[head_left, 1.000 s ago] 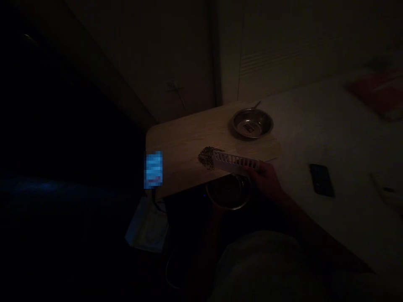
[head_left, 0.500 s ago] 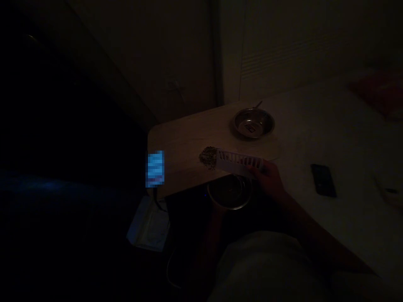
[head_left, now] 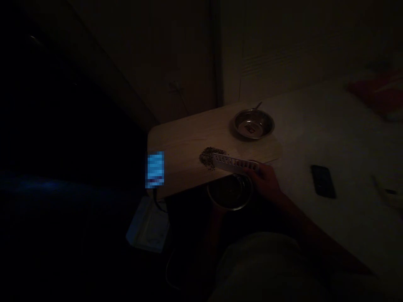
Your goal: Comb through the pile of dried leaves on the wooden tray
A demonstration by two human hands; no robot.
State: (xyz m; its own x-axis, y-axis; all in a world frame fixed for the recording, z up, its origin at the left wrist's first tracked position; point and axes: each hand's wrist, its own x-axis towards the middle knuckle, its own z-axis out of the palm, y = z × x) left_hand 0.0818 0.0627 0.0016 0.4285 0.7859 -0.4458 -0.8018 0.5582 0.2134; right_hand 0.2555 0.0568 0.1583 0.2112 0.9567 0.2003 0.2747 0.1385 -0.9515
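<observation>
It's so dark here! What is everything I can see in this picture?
slotted tool: one, white, held at the table's near edge, its tip at the grains
grain pile: one, dark, on the table
table: one, light wood, centre
metal bowl: one, silvery, far side of table
second bowl: one, metal, below the table edge
phone: one, black, on the pale surface at right
glowing screen: one, blue, table's left edge
right hand: grips the tool
left hand: unseen
</observation>
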